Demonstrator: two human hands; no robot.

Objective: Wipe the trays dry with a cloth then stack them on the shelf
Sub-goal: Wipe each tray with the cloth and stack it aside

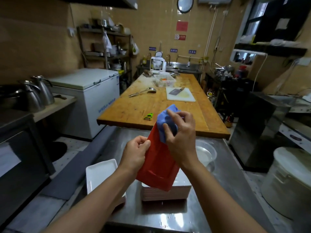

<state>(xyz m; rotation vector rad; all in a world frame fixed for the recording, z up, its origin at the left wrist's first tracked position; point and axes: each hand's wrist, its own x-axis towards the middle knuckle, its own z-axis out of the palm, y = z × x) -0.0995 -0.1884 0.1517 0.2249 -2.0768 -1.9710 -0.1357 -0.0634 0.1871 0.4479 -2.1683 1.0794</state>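
A red tray point(157, 165) is held tilted on end above the steel counter point(166, 214). My left hand point(137, 153) grips its left edge. My right hand point(180, 132) holds a bunched blue cloth point(165, 121) against the tray's upper end. Below the red tray sits a stack of trays point(165, 193), partly hidden by it. A white tray point(99, 174) tops a second stack to the left, under my left forearm.
A clear bowl point(206, 153) stands on the counter to the right. Beyond is a wooden table point(134, 106) with a green peeler point(149, 116), ladle point(143, 92), cutting board with cleaver point(180, 94) and white basket point(164, 80). A large white bin point(289, 180) is at right.
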